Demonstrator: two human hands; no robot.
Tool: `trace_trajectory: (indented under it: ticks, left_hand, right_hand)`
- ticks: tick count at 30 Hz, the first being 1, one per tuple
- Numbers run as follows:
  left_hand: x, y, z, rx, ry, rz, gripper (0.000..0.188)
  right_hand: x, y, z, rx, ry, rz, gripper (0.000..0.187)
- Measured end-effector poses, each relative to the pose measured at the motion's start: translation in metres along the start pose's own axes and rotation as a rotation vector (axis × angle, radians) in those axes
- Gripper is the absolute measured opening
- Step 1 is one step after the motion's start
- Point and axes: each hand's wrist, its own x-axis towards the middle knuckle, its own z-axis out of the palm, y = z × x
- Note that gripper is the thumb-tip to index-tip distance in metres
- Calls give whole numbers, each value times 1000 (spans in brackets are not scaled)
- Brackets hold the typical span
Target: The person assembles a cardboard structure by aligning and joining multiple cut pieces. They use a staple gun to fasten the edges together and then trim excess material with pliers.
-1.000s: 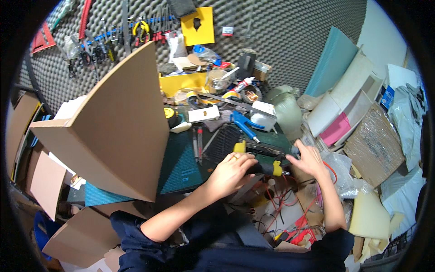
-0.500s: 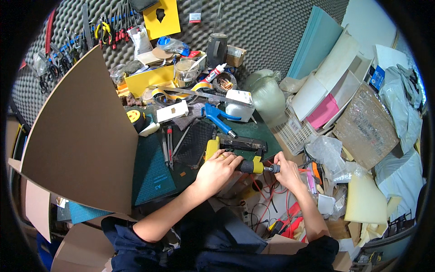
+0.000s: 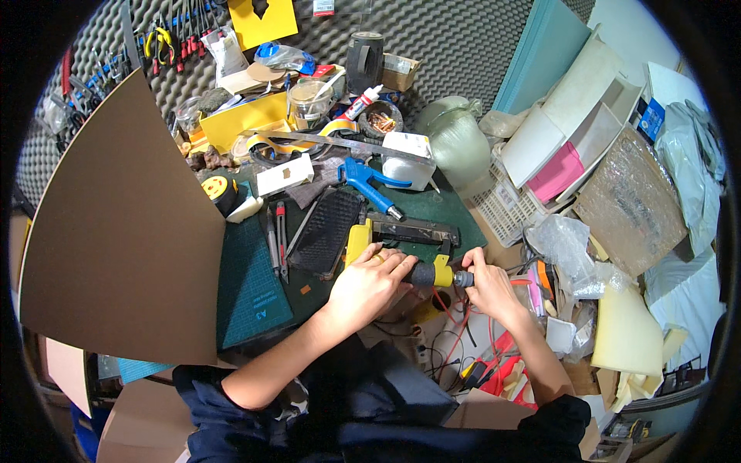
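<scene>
A yellow-and-black air nail gun lies across the near edge of the workbench, its padded handle pointing right. My left hand is wrapped over the tool's body and the start of the handle. At the handle's end sits a grey metal air-hose coupling, pinched by the fingers of my right hand. An orange hose shows just beyond that hand. Just behind the nail gun are a blue air blow gun and a black textured tray.
Two utility knives lie on the green cutting mat. A tall brown board stands at left. Cluttered jars, a steel ruler and a white box fill the back. Right of the bench are a basket, bubble wrap and hoses.
The whole view has shifted slightly, so the bench items appear higher and further left. My hands keep the same hold on the nail gun and its coupling.
</scene>
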Motion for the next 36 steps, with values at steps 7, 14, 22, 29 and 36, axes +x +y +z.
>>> trace_trajectory:
  ticks: [7, 14, 22, 29, 36]
  left_hand:
    - [-11, 2, -19, -55, 121, -48, 62]
    - [-42, -14, -37, -56, 91, -114, 72]
    - [-42, -20, -32, -134, 49, -150, 73]
    - [-39, -21, -34, -105, 22, -167, 67]
    - [-40, -22, -34, -114, 18, -166, 66]
  right_hand:
    - [-64, -18, 37, -87, 542, -106, 26]
    - [-16, 89, 204, -8, 255, 168, 23]
    - [107, 171, 301, -230, -70, 264, 25]
    - [130, 175, 321, -276, -181, 338, 27]
    - [141, 168, 323, -284, -208, 330, 29]
